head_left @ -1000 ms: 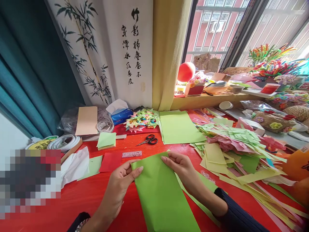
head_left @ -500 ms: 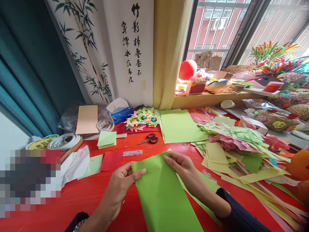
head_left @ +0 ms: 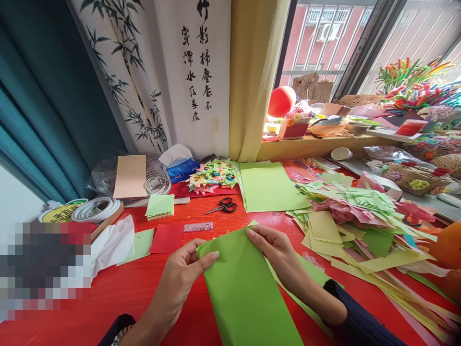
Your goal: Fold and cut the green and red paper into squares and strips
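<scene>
A long piece of green paper [head_left: 248,288], which looks folded over, is held up above the red table. My left hand [head_left: 183,274] pinches its far left corner, thumb on top and fingers behind. At the far right corner my right hand [head_left: 273,250] grips the same paper between thumb and fingers. Another green sheet [head_left: 313,271] lies on the table, partly hidden under my right forearm. Beyond my hands lie black-handled scissors [head_left: 226,205] and a small patterned ruler [head_left: 198,227].
A stack of light green sheets [head_left: 272,187] lies at the back, beside a pile of folded paper pieces [head_left: 216,175]. Paper strips and scraps [head_left: 360,202] cover the right side. On the left are a red paper square [head_left: 166,239], a sticky-note-sized paper stack [head_left: 160,205] and tape rolls [head_left: 97,209].
The view has shifted very slightly. Both hands keep the same hold on the green paper, with hardly any movement.
</scene>
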Demonstrator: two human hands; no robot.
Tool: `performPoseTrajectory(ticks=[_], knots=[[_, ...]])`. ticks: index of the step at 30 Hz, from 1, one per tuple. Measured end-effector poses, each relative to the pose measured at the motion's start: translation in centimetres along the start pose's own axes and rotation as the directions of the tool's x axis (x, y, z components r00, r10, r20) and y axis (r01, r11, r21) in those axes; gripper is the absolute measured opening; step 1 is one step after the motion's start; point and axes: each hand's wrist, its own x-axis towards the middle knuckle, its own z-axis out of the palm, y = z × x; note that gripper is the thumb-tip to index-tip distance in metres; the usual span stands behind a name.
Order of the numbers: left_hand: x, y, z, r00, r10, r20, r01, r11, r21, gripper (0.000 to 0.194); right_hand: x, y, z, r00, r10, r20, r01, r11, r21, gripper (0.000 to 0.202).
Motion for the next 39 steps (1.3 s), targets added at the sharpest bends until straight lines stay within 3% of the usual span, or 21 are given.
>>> performPoseTrajectory(ticks=[6, 11, 26, 32, 37, 39], knots=[[0.1, 0.1, 0.0, 0.999, -0.002, -0.037, 0.002, 1.0, -0.011, 0.02, 0.0, 0.2, -0.1, 0.999, -0.042, -0.022, 0.04, 0.995, -0.09, 0.033], [0.2, 0.2, -0.3, 0.989, 0.041, -0.144, -0.037, 0.999, 0.028, 0.02, 0.1, 0.0, -0.1, 0.988, -0.132, -0.082, 0.111, 0.968, -0.225, 0.033], [-0.1, -0.1, -0.4, 0.966, 0.188, -0.178, -0.148, 0.965, 0.217, 0.017, 0.2, 0.4, 0.0, 0.997, -0.056, -0.058, 0.049, 0.993, -0.111, 0.032], [0.5, -0.2, -0.1, 0.997, 0.043, -0.057, -0.035, 0.991, 0.133, 0.023, 0.7, 0.6, -0.2, 0.997, 0.009, -0.077, -0.013, 0.998, -0.053, 0.033], [1.0, -0.1, -0.5, 0.998, -0.024, -0.054, 0.029, 0.994, 0.108, 0.034, 1.4, 1.1, -1.2, 0.989, 0.127, 0.078, -0.124, 0.991, -0.044, 0.033], [1.2, -0.2, -0.7, 0.998, -0.014, -0.067, 0.024, 0.988, 0.154, 0.046, 1.9, 1.3, -1.8, 0.98, 0.164, 0.114, -0.148, 0.98, -0.135, 0.031]])
